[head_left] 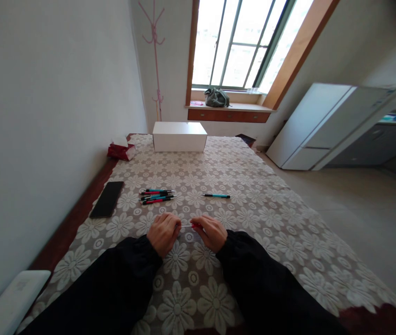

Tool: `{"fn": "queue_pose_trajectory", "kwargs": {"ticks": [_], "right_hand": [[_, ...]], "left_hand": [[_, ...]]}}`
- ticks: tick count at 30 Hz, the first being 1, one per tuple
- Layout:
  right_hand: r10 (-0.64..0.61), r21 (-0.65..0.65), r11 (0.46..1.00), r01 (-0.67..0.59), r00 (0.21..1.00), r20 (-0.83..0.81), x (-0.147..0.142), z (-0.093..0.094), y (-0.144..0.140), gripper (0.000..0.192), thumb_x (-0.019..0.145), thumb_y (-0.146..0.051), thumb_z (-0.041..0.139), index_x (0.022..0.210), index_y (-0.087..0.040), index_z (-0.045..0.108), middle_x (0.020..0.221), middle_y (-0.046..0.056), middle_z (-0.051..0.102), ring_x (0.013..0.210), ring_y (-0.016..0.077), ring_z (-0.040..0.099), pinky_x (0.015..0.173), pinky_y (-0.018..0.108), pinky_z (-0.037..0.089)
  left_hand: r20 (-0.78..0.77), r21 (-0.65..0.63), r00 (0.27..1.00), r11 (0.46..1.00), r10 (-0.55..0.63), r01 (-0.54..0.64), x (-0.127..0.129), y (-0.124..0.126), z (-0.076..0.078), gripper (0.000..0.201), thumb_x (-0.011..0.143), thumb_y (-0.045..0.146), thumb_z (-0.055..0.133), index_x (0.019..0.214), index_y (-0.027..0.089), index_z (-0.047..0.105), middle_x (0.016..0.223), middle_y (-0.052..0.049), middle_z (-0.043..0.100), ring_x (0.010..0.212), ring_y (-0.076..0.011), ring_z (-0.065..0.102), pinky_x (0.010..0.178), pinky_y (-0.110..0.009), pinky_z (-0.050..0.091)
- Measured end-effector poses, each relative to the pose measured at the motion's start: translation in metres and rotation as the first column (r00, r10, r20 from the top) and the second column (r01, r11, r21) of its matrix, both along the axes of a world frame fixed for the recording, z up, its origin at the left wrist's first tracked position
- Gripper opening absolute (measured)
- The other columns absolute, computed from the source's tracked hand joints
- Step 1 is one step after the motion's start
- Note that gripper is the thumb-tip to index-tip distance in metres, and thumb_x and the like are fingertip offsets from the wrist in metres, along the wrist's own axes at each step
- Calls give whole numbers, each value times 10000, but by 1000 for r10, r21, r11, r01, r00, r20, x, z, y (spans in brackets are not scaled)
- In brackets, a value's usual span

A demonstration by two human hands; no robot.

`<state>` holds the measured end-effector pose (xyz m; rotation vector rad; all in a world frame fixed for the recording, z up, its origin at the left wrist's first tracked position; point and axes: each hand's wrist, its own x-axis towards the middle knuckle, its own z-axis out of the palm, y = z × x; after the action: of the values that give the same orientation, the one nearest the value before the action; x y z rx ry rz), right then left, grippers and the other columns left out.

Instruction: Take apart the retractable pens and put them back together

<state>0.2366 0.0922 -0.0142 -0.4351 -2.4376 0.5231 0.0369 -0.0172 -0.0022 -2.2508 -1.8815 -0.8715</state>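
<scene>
Red pen was pinched at opposite ends by left hand and right hand, both closed on it.

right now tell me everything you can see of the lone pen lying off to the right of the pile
The lone pen is slim, with a teal barrel and dark ends, plastic by the look of it. It lies flat and almost level across the flowered lace tablecloth, apart from the pile of pens to its left and beyond both hands. Nothing touches it but the cloth.
</scene>
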Motion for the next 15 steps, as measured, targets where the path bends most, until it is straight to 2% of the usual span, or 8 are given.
{"fn": "queue_pose_trajectory", "kwargs": {"ticks": [8,15], "right_hand": [[-39,-1,999,39,999,29,-1,-1,-1,153,993,-256,479,1095,-222,587,892,59,708,794,190,665,730,310,542],[-27,8,1000,26,1000,11,-1,-3,-1,156,1003,-262,472,1097,-216,588,892,52,706,784,173,657,744,297,542]], "left_hand": [[26,49,999,998,-43,42,-2,2,-7,138,972,210,435,890,213,547,866,-40,654,893,-216,596,769,-362,445],[135,30,990,999,-33,29,-4,2,-12,139,964,226,463,876,210,569,849,-44,665,889,-214,608,778,-361,471]]}}
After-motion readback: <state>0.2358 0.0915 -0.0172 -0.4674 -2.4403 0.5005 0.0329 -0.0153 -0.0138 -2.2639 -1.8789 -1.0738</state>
